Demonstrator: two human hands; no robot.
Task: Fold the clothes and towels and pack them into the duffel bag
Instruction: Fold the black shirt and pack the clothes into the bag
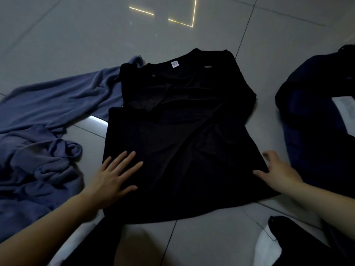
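Pale floor tiles (211, 244) carry a black T-shirt (182, 131), spread flat. Left hand (115, 177) presses its hem with straight fingers; right hand (278, 171), fingers loosely spread, touches the opposite corner beside a navy duffel bag (317, 112).

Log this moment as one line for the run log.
step: smoothing black shirt on floor | left hand: flat on hem | right hand: at hem corner | duffel bag: right

An indoor room, likely in a home, dimly lit. The floor (192, 25) is large glossy pale tiles with thin dark grout lines, reflecting strip lights overhead. Laundry lies directly on it: a black T-shirt (182, 131), a crumpled blue garment (48, 116), and a dark navy duffel bag (315, 112).
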